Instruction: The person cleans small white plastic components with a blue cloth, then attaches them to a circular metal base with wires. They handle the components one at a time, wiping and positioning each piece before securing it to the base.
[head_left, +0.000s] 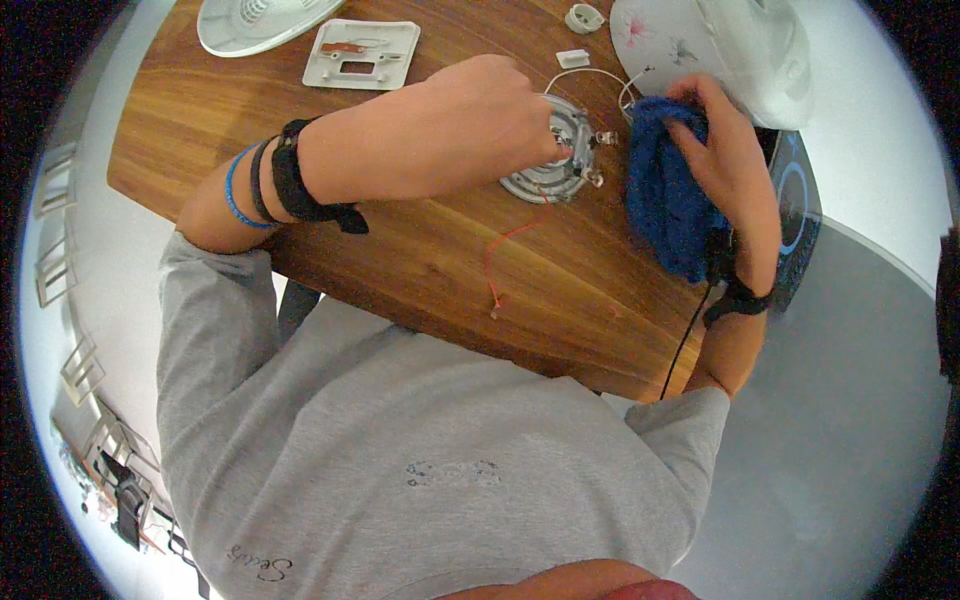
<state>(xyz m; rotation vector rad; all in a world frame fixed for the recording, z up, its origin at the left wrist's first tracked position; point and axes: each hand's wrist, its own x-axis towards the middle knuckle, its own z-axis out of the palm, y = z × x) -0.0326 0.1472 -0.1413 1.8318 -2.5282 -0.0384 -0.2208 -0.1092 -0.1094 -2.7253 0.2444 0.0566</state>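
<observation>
My left hand (pixel 485 125) is closed over the left side of a round silvery part (pixel 575 185) on the wooden table. Its fingertips press on the middle of this part and are partly hidden. Small metal terminals (pixel 604 139) stick out on the part's right edge. A thin red wire (pixel 489 262) runs from it toward me. To the right, my right hand (pixel 712 150) grips the top of a bunched dark blue cloth (pixel 665 215), fingers behind and thumb in front. A white wire (pixel 590 71) loops behind the round part.
A white plate with a rectangular cutout (pixel 400 45) and a round white cover (pixel 222 38) lie far left. At the back are a small white block (pixel 573 58), a white cap (pixel 583 18) and a flower-printed white appliance (pixel 655 30). A dark panel (pixel 797 205) stands right.
</observation>
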